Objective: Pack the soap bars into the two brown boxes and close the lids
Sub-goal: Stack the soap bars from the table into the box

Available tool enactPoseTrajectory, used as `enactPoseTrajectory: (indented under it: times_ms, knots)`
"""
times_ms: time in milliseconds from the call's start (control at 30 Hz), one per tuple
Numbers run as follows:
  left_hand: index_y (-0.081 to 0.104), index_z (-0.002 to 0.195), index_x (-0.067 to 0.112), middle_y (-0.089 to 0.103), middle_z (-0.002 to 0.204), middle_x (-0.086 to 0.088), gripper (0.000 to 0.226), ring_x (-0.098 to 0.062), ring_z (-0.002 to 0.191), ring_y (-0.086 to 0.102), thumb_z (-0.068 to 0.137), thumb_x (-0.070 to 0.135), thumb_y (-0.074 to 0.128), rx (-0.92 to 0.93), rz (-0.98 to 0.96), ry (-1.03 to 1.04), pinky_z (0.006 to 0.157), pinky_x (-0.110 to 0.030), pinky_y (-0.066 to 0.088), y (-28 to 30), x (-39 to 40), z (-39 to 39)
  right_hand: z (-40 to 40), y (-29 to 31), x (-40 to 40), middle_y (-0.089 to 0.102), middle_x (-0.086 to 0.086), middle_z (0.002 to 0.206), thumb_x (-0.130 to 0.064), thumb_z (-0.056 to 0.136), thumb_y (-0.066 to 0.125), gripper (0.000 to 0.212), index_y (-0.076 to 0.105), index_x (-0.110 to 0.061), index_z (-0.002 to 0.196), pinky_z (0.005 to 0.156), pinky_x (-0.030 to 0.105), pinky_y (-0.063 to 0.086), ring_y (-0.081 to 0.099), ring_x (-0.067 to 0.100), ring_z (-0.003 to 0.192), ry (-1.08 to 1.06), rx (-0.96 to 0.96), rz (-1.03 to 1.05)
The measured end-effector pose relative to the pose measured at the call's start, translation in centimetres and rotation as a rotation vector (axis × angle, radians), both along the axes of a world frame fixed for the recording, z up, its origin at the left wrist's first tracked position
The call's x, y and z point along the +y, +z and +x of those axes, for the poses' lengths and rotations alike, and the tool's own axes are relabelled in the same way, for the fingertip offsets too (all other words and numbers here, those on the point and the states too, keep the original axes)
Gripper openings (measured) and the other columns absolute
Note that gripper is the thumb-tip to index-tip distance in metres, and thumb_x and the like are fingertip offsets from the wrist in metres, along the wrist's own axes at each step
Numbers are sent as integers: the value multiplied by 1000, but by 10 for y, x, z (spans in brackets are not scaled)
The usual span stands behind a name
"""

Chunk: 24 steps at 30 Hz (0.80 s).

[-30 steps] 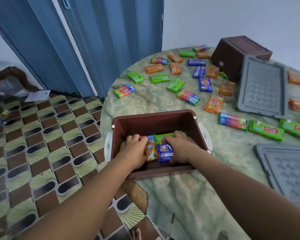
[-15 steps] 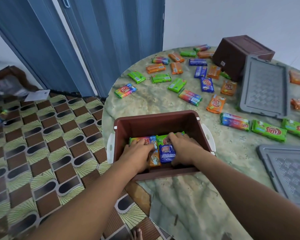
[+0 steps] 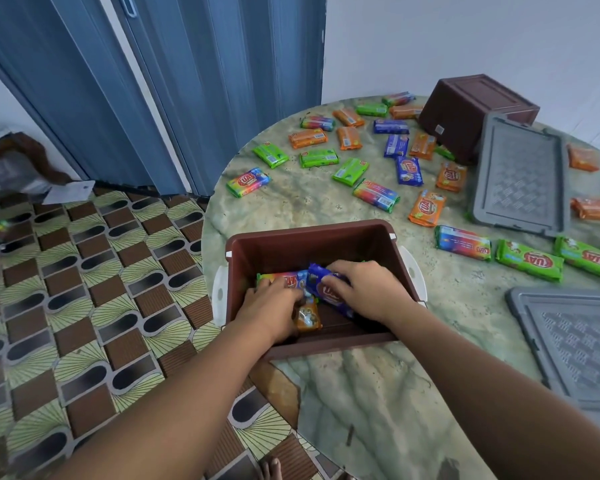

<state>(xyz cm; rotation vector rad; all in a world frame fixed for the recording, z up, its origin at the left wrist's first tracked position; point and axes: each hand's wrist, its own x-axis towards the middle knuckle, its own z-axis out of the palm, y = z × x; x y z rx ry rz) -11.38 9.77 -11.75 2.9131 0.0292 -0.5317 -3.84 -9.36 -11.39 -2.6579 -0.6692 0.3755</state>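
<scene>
Barely started: a few soap bars lie in the near box [image 3: 378, 233], where the right hand [image 3: 368, 289] fingers curl around a blue bar [image 3: 321, 284] and the left hand [image 3: 269, 306] fingers press on others, while most bars, the tipped second box [image 3: 471, 109] and both lids wait on the counter [image 3: 378, 386].

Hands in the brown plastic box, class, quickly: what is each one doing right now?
Left hand: fingers curled over the orange-wrapped soap bar; a firm grip cannot be told.
Right hand: grips the blue-wrapped soap bar.

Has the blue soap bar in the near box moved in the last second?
Yes. The blue soap bar lay flat by the brown box's near wall; now the right hand grips it tilted, shifted toward the far wall.
</scene>
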Motion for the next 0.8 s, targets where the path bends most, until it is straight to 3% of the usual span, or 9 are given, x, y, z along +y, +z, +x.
enactPoseTrajectory:
  times_ms: [100, 167, 300, 367, 467, 567, 700, 800]
  knots:
    - [60, 130, 41, 44, 141, 1, 51, -30, 133, 34, 82, 44, 75, -1, 3, 0, 105, -45, 37, 3, 0, -1, 0, 6, -1, 73, -3, 114, -53, 106, 41, 37, 60, -34, 131, 82, 41, 57, 67, 21, 99, -44, 15, 49]
    - [58, 132, 41, 43, 143, 0, 54, -30, 134, 33, 82, 45, 75, -1, 7, -4, 106, -46, 37, 3, 0, -2, -2, 9, -1, 71, -3, 117, -51, 107, 39, 36, 62, -33, 129, 86, 42, 56, 66, 22, 103, -35, 23, 49]
    - [53, 135, 41, 41, 139, 0, 69, -29, 131, 34, 74, 50, 82, 18, 22, -17, 104, -47, 39, 5, -1, -3, -3, 4, 0, 71, 0, 99, -52, 106, 39, 38, 69, -28, 108, 70, 35, 49, 66, 27, 94, 12, -47, -117]
    - [51, 138, 42, 41, 139, 1, 74, -29, 132, 35, 72, 48, 84, 10, 12, -11, 104, -47, 40, 4, -1, -4, -3, 2, 1, 71, 0, 97, -54, 104, 41, 40, 72, -29, 107, 66, 33, 49, 67, 25, 94, 66, -83, -208]
    - [52, 138, 43, 43, 140, 1, 71, -29, 132, 37, 75, 43, 84, -6, -8, -1, 105, -47, 41, 5, 0, -4, -2, 3, 0, 64, 0, 117, -60, 96, 54, 39, 65, -34, 124, 82, 38, 56, 63, 24, 106, 130, -60, -288]
    - [53, 136, 42, 43, 139, 1, 67, -30, 131, 37, 76, 43, 83, -9, -6, -6, 104, -46, 41, 5, 0, -4, -5, 2, -2, 51, -3, 122, -65, 73, 78, 65, 51, -36, 126, 90, 40, 51, 52, 23, 115, 173, -7, -311]
    - [54, 135, 42, 44, 138, 1, 67, -30, 131, 37, 75, 42, 83, -3, -3, -8, 104, -46, 41, 5, -1, -3, -4, -1, -2, 50, -2, 126, -45, 67, 89, 66, 48, -35, 118, 81, 35, 43, 47, 25, 119, 263, -3, -406]
    - [56, 135, 42, 44, 140, 1, 67, -30, 133, 36, 75, 44, 85, 16, 11, -24, 104, -45, 41, 4, 0, 0, 0, -2, -2, 52, -4, 126, -42, 69, 89, 65, 51, -36, 121, 74, 32, 41, 51, 24, 116, 271, -14, -392]
